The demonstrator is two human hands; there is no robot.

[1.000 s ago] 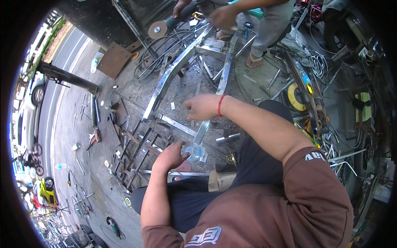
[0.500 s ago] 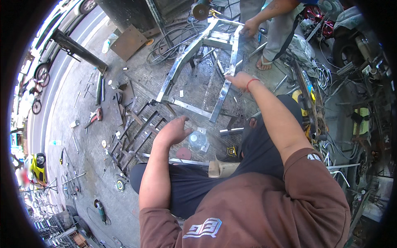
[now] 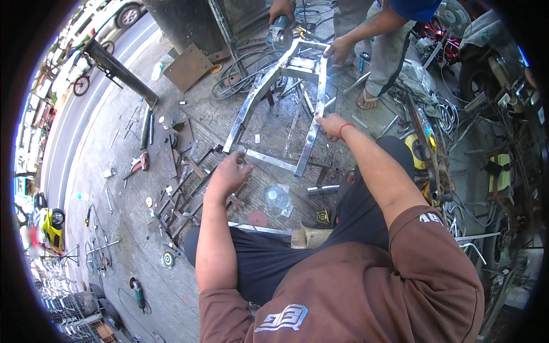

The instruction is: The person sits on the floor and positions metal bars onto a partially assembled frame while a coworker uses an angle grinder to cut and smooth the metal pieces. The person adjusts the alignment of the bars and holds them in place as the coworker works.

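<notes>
The metal frame (image 3: pixel 247 110) sits ahead, the right hand (image 3: pixel 331 127) curled around its side bar (image 3: pixel 309 140), a co-worker's hand (image 3: pixel 341 50) farther up, maybe to keep it steady. The left hand (image 3: pixel 230 173), half uncurled, looks empty.

Pale lettering (image 3: pixel 281 318) marks the front of the brown shirt (image 3: pixel 354 291), white characters (image 3: pixel 430 218) its right sleeve (image 3: pixel 420 243)

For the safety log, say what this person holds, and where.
The right grip holds the metal frame by its right rail; whether the left grip touches anything is unclear.
</notes>
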